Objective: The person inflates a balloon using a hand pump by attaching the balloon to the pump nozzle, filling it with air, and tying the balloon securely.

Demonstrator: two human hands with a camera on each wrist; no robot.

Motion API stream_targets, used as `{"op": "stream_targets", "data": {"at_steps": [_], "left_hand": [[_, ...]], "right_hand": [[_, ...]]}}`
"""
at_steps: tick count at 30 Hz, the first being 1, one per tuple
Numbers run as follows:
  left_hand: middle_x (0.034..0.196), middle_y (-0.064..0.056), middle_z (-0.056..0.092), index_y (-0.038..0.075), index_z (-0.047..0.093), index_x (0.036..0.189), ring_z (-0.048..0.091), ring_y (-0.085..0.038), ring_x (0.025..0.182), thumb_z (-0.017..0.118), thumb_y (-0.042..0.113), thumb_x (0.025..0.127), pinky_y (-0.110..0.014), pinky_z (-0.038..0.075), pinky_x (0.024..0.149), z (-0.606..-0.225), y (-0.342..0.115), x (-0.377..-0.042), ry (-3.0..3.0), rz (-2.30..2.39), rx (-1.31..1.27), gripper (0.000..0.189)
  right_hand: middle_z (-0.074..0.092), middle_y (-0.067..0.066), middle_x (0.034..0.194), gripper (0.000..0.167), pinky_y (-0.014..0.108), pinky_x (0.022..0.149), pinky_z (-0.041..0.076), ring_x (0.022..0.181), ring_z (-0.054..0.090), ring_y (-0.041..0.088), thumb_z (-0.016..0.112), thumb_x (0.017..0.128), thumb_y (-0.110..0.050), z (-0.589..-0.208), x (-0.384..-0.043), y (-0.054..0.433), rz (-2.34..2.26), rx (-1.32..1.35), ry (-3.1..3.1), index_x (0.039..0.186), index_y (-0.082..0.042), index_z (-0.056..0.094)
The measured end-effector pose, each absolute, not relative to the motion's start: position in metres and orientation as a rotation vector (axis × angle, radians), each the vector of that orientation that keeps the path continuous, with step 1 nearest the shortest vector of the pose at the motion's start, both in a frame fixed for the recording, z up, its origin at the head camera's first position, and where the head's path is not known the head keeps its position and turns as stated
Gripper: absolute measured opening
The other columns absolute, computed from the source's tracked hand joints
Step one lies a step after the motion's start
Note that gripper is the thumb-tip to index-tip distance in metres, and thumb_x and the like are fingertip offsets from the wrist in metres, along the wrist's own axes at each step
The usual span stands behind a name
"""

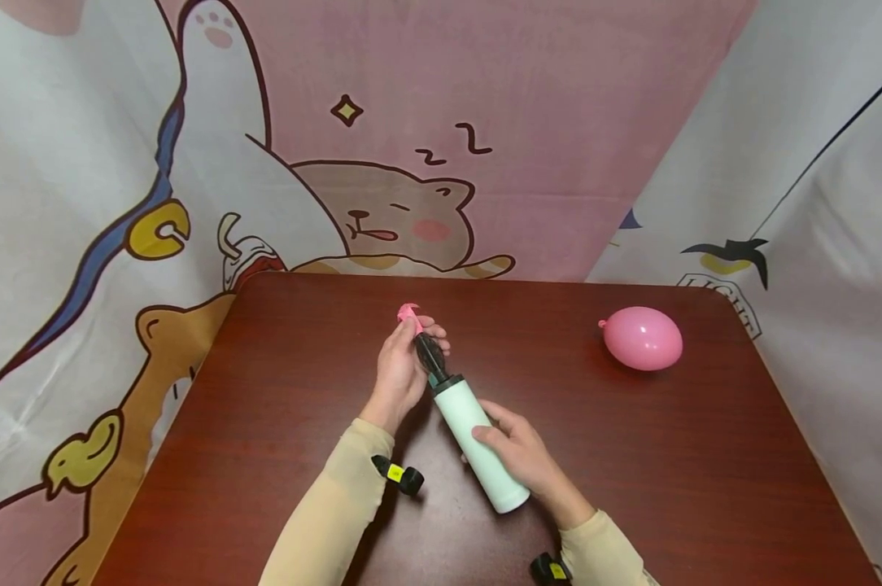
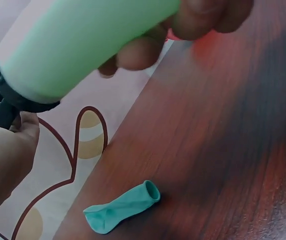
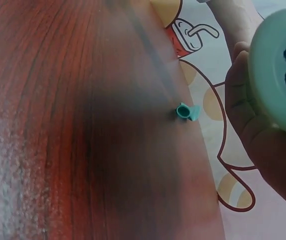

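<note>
A pale green hand pump (image 1: 478, 443) with a black top slants over the table in the head view. My right hand (image 1: 521, 452) grips its body, fingers wrapped underneath and thumb on top. At the pump's black nozzle (image 1: 428, 352), my left hand (image 1: 399, 370) pinches a limp pink balloon (image 1: 408, 314) between thumb and fingers; the balloon's mouth is hidden by them. The right wrist view shows the pump's end cap (image 3: 275, 100) with several round holes. On the table below lies a flat teal balloon (image 2: 120, 210), mostly hidden behind the pump in the head view.
An inflated, tied pink balloon (image 1: 642, 338) rests at the back right of the dark red-brown wooden table (image 1: 280, 391). Cartoon-printed cloth (image 1: 543, 106) hangs behind the table and along its sides. A small black camera (image 1: 410, 480) is strapped at my left wrist.
</note>
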State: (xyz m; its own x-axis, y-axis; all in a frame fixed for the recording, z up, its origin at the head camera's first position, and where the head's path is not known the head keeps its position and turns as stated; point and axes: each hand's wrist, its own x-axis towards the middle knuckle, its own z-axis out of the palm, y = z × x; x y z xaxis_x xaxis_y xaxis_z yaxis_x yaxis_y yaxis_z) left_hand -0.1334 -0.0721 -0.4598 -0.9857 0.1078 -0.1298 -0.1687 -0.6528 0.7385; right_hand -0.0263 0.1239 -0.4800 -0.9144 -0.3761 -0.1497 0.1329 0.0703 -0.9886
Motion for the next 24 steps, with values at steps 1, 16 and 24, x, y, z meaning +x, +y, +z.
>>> {"op": "stream_targets", "data": {"at_steps": [1, 16, 24], "left_hand": [[0.090, -0.007, 0.069, 0.006, 0.057, 0.109, 0.069, -0.018, 0.076, 0.037, 0.027, 0.113, -0.030, 0.059, 0.080, -0.460, -0.073, -0.134, 1.235, 2.726, -0.107, 0.029], [0.093, -0.006, 0.075, 0.003, 0.057, 0.109, 0.071, -0.019, 0.084, 0.037, 0.024, 0.113, -0.037, 0.058, 0.088, -0.469, -0.071, -0.124, 1.374, 2.574, 0.086, 0.029], [0.094, -0.008, 0.073, 0.005, 0.055, 0.110, 0.069, -0.020, 0.078, 0.038, 0.024, 0.112, -0.031, 0.058, 0.077, -0.465, -0.070, -0.129, 1.214, 2.672, -0.013, 0.026]], "right_hand": [[0.072, 0.025, 0.091, 0.052, 0.036, 0.065, 0.060, 0.073, 0.074, 0.021, 0.055, 0.102, -0.011, -0.480, -0.026, 0.124, -1.906, -0.236, 1.983, 0.150, 0.007, 0.044], [0.071, 0.027, 0.092, 0.049, 0.036, 0.064, 0.060, 0.074, 0.075, 0.024, 0.052, 0.104, -0.010, -0.478, -0.028, 0.125, -1.978, -0.282, 1.940, 0.148, 0.010, 0.044], [0.071, 0.028, 0.095, 0.050, 0.035, 0.066, 0.059, 0.079, 0.074, 0.037, 0.052, 0.104, -0.011, -0.479, -0.028, 0.124, -1.977, -0.264, 1.898, 0.148, 0.011, 0.043]]}}
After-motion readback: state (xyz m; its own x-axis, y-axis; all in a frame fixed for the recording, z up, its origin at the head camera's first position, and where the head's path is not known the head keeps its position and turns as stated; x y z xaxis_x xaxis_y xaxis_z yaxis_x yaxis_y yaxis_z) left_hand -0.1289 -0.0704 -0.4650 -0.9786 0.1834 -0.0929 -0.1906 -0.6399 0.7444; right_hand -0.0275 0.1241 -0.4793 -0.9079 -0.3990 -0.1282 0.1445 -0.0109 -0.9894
